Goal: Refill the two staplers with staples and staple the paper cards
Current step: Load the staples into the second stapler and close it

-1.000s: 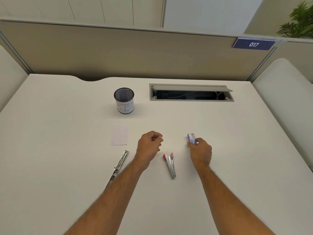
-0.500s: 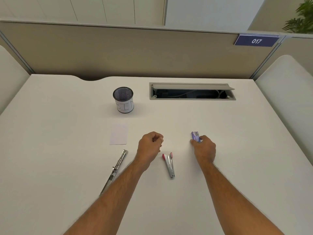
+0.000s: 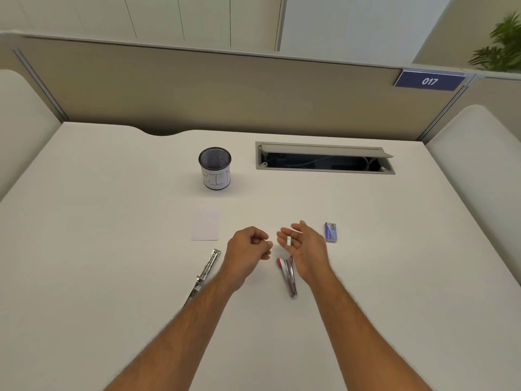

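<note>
Staple strip, small, pale, lies across fingers of spread right hand; left hand curled, empty.

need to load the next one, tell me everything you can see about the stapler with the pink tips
The pink-tipped stapler is small and slim, with a silvery metal body and two pink ends at its far side. It lies flat on the white desk, long axis running away from the person, its arms slightly splayed so it looks opened. The right hand hovers just over its far right edge, partly hiding it; contact cannot be told. The left hand is apart from it.
</note>
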